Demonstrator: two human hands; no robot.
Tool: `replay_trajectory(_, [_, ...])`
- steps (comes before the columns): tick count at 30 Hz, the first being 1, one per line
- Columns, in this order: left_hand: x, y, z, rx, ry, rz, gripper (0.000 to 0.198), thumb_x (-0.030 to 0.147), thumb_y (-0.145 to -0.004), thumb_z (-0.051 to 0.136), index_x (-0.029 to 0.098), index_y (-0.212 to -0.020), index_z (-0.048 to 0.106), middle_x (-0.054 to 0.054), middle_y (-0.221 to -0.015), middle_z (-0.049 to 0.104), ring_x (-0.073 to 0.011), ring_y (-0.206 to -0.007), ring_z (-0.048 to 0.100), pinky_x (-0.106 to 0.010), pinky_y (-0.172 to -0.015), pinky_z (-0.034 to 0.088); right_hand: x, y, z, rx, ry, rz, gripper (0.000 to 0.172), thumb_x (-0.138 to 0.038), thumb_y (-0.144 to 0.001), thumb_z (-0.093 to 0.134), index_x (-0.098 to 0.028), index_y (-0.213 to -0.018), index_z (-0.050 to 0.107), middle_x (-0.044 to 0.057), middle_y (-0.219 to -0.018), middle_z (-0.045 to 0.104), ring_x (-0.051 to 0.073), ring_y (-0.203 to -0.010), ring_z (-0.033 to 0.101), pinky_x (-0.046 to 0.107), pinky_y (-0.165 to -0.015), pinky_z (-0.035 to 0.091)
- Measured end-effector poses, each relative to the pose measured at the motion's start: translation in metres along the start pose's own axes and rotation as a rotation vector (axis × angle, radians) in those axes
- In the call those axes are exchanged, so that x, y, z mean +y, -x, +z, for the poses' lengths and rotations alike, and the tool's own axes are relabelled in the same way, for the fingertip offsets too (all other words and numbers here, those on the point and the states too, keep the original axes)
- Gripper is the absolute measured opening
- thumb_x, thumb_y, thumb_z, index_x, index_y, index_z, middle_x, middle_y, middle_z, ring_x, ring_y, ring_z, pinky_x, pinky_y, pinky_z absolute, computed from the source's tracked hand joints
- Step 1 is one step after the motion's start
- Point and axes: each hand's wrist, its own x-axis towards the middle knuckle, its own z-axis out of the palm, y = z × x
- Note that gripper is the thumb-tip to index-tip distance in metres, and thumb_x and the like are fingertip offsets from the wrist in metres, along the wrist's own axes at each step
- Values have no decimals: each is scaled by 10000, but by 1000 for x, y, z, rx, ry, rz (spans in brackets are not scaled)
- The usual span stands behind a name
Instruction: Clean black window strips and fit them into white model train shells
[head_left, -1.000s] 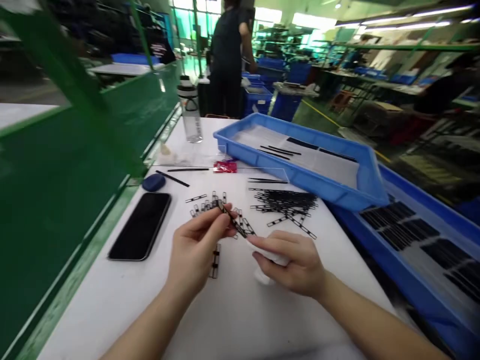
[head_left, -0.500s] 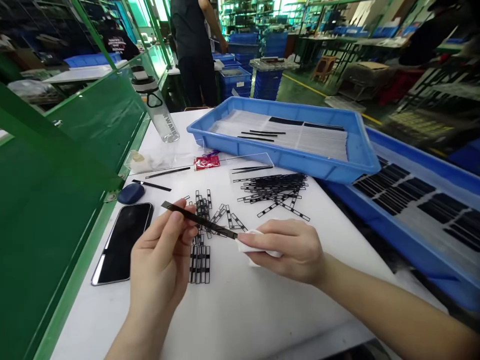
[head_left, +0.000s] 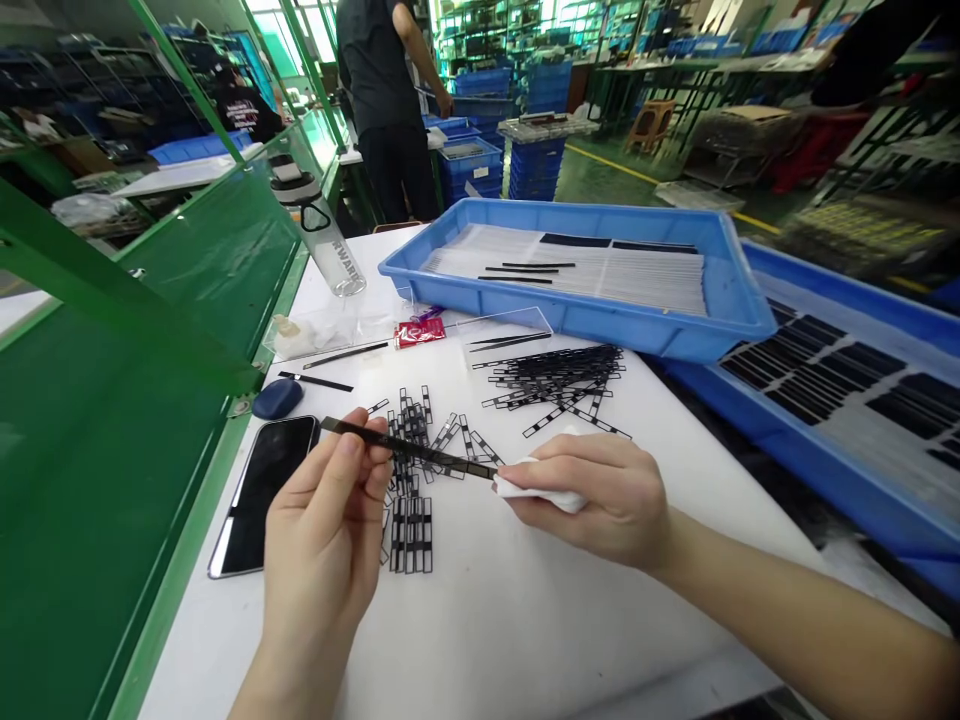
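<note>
L hand pinches a long thin black strip near its left end, between thumb & fingers. R hand pinches a folded white wipe, and the strip's right tip meets the wipe. The strip runs roughly level between the hands, above the white bench.

Just below the strip, a loose heap of black slotted frames lies on the bench, w/ a tidy row of frames at 6 o'clock from the heap, next to L hand. A bigger tangle of black strips sits at 2 o'clock from the heap.

Further out from the hands:
- 12 o'clock: blue tray lined w/ clear sheets, a few black strips on top.
- 2 o'clock: 2nd blue tray w/ rows of black pieces.
- 9 o'clock: black phone, partly behind L hand; navy case just above it.
- 11 o'clock: clear water bottle, red packet to its right.

Far back at 11 o'clock, a co-worker stands facing away, past the green partition.
</note>
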Motion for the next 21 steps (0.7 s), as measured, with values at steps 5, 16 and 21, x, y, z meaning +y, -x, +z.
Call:
replay_trajectory(5, [0,-2,2,47,37,-34,149,15,-875,702,89,-903,828,-86,-902,783,-87,-636,712,-113,-619,632,3,3,0,7,-10,17,110,-114,-869,796,-150,-959,743,51,-745,756,127,-625,699,215,-536,546])
replay_trajectory(16, [38,-43,-23,87,165,156,353,111,-1075,475,141,-855,749,-7,-836,723,-2,-673,663,3,-691,583,18,-1,6,24,-225,330,59,-173,-854,790,-178,-822,741,30,-721,756,137,-607,701,229,-564,555])
replay_trajectory(21, [70,-50,-7,30,31,303,260,156,-1029,594,202,-804,716,35,-777,723,-11,-603,641,-8,-557,569,21,1,10,40,-268,465,84,-232,-844,778,-172,-807,732,32,-745,755,129,-558,659,222,-504,502])
